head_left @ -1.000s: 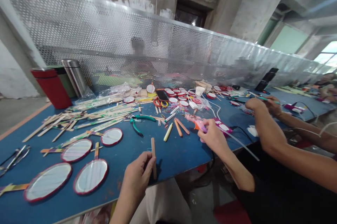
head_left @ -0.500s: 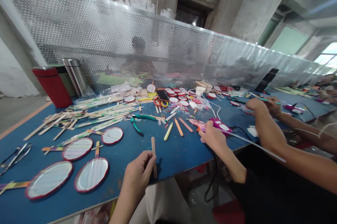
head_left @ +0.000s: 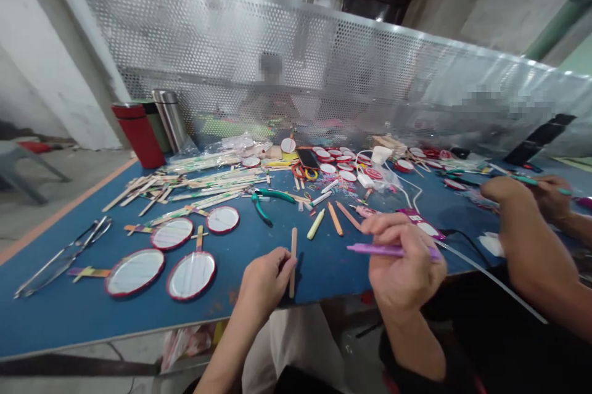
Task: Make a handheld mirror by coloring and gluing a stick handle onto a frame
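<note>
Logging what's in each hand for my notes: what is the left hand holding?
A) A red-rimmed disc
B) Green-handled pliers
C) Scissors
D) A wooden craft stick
D: the left hand pinches a wooden craft stick upright between its fingers.

On the blue table there are four round paddles with red rims, and they lie near the front edge. Left of them is a long pair of scissors. Many wooden sticks lie in a loose pile, and green-handled pliers are just beside them. A black phone lies near small red-rimmed discs. At the far end stand a red bottle and a steel bottle, in front of a perforated metal screen.
</note>
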Action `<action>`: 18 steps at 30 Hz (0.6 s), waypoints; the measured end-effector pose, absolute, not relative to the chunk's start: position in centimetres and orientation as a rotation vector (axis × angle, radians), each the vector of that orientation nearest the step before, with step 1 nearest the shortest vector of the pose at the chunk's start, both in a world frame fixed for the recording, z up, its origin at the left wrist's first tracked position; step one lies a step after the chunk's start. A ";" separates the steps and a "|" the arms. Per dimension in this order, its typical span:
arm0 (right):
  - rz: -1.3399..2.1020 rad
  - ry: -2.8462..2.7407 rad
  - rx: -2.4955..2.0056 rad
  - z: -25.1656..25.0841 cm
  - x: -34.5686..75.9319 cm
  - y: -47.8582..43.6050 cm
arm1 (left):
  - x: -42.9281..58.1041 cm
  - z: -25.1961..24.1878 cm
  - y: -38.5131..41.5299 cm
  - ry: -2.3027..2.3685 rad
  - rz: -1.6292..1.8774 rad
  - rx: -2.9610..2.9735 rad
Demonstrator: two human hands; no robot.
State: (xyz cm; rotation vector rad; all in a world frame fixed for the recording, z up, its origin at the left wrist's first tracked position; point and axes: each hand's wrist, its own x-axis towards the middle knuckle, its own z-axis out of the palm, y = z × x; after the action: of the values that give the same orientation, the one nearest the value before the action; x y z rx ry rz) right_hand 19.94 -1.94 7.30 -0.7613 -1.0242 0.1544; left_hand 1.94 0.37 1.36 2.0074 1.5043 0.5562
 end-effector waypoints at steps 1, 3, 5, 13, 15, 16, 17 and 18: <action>0.195 -1.011 -0.732 7.1 19.3 -1.6 | 2.0 1.4 0.4 1.498 0.549 1.997; 0.282 -0.978 -0.824 6.2 18.5 -0.8 | 2.0 1.4 0.4 1.474 0.560 1.976; 0.392 -0.907 -0.969 5.0 18.1 -0.1 | 1.9 1.3 0.3 1.452 0.589 1.958; 0.931 -0.661 -0.867 2.2 17.7 1.3 | 1.9 0.7 -0.3 1.432 0.715 1.832; 0.960 -0.667 -0.835 2.2 17.5 1.3 | 1.9 0.7 -0.3 1.421 0.716 1.816; 0.936 -0.674 -0.834 2.2 17.4 1.2 | 1.9 0.8 -0.4 1.423 0.711 1.822; 0.890 -0.681 -0.842 2.1 17.2 1.0 | 2.0 0.8 -0.4 1.427 0.702 1.835; 0.836 -0.694 -0.857 2.0 16.9 0.7 | 2.0 0.8 -0.4 1.434 0.693 1.854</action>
State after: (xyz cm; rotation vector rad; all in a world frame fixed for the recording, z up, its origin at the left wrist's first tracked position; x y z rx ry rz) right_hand 16.90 0.69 1.98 -0.8569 -0.6945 0.8363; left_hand 1.98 -0.43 0.85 1.8536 1.4343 0.6929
